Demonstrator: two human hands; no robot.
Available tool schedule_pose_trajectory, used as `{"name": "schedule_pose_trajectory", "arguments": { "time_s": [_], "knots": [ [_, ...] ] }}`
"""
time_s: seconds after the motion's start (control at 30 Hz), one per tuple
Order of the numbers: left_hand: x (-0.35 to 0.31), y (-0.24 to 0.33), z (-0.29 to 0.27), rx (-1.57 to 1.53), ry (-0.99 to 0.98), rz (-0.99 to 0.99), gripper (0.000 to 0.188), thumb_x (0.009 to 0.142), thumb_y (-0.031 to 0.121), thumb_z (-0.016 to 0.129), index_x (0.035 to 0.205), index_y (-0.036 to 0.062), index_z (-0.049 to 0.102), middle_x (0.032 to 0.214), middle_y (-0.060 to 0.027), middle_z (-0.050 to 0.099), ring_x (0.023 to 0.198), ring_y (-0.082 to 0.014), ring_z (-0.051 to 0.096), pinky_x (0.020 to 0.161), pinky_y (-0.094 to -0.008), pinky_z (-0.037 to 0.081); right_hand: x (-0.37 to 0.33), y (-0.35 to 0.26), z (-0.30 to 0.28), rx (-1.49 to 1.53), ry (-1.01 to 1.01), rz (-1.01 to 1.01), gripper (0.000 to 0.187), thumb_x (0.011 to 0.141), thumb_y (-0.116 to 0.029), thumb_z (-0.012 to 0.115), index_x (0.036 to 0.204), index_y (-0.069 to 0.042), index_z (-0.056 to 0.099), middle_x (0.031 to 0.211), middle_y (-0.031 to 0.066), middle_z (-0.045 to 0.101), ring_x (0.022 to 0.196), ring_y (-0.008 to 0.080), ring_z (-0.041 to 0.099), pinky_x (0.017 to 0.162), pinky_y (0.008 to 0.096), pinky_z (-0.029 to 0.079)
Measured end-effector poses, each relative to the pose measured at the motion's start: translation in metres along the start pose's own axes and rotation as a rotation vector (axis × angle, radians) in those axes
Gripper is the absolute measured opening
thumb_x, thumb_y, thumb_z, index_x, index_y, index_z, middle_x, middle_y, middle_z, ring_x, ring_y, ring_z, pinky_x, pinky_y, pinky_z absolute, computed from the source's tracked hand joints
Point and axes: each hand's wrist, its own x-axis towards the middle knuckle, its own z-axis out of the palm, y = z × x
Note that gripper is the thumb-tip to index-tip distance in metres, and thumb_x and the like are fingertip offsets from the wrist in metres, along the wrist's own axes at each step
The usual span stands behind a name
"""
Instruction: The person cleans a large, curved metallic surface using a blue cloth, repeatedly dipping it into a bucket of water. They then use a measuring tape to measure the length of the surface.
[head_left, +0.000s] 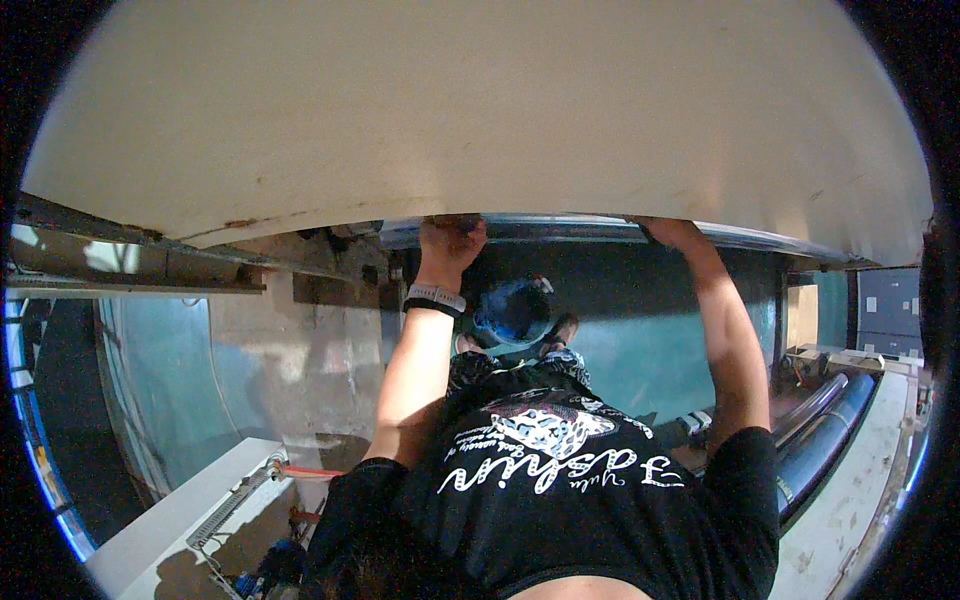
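Both arms stretch forward to the lower edge of a large cream panel [500, 110]. Just below that edge runs a long shiny roller or bar [570, 230], partly covered by the panel. My left hand [452, 245], with a banded watch [435, 299] on its wrist, is curled at the roller's left part; its fingertips and anything in them are hidden. Farther right, my right hand [675, 233] reaches to the same roller, its fingers mostly covered by the panel edge.
A round blue container [515, 311] stands on the green floor [650, 340] by my feet. At the right, dark blue rolls [825, 440] lie beside a pale machine rail [865, 480]. A white machine housing [180, 520] with a red hose [310, 472] is at the lower left.
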Motion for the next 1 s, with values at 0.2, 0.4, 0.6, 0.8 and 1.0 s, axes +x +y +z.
{"name": "schedule_pose_trajectory", "arguments": {
  "time_s": [0.2, 0.4, 0.6, 0.8, 1.0],
  "knots": [
    [-0.001, 0.007, -0.002, -0.022, -0.026, -0.036, 0.033, 0.075, 0.036, 0.048, 0.083, 0.0050, 0.056, 0.082, -0.0178, 0.057, 0.072, -0.0323, 0.053, 0.055, -0.0347, 0.045, -0.006, -0.012, -0.004, -0.066, 0.053, -0.030, 0.044, 0.078, -0.040, 0.054, 0.112, -0.011, 0.054, 0.118, 0.0134, 0.051, 0.113, 0.0309, 0.042, 0.099, 0.0424, 0.029],
    [-0.002, 0.006, 0.002, 0.056, 0.147, 0.054, 0.042, 0.083, 0.045, 0.030, 0.082, 0.0112, 0.055, 0.077, -0.0115, 0.057, 0.063, -0.0283, 0.052, 0.047, -0.0316, 0.040, -0.012, -0.034, -0.016, -0.047, 0.047, 0.014, 0.033, 0.078, -0.037, 0.057, 0.099, -0.012, 0.061, 0.106, 0.0103, 0.058, 0.103, 0.0287, 0.049, 0.090, 0.0396, 0.036],
    [-0.009, 0.000, 0.012, -0.012, 0.153, 0.019, 0.036, 0.082, 0.039, 0.038, 0.080, 0.0093, 0.056, 0.078, -0.0131, 0.058, 0.066, -0.0301, 0.053, 0.047, -0.0330, 0.041, -0.015, -0.022, -0.013, -0.146, 0.187, -0.147, 0.027, 0.078, -0.037, 0.057, 0.091, -0.014, 0.064, 0.097, 0.0078, 0.061, 0.096, 0.0278, 0.052, 0.084, 0.0382, 0.039],
    [-0.007, 0.007, 0.001, 0.011, 0.080, 0.011, 0.039, 0.082, 0.044, 0.034, 0.085, 0.0109, 0.055, 0.076, -0.0116, 0.057, 0.063, -0.0288, 0.052, 0.045, -0.0317, 0.039, -0.020, -0.043, -0.018, -0.184, 0.212, -0.091, 0.032, 0.077, -0.039, 0.058, 0.093, -0.012, 0.063, 0.098, 0.0097, 0.060, 0.097, 0.0282, 0.052, 0.084, 0.0397, 0.039],
    [-0.012, -0.001, 0.019, -0.042, 0.151, 0.044, 0.042, 0.083, 0.047, 0.033, 0.086, 0.0124, 0.056, 0.074, -0.0085, 0.056, 0.064, -0.0276, 0.052, 0.047, -0.0321, 0.038, -0.011, -0.032, -0.015, -0.105, 0.140, -0.092, 0.036, 0.076, -0.034, 0.057, 0.102, -0.008, 0.058, 0.101, 0.0146, 0.058, 0.098, 0.0319, 0.052, 0.087, 0.0437, 0.038]
  ]
}}
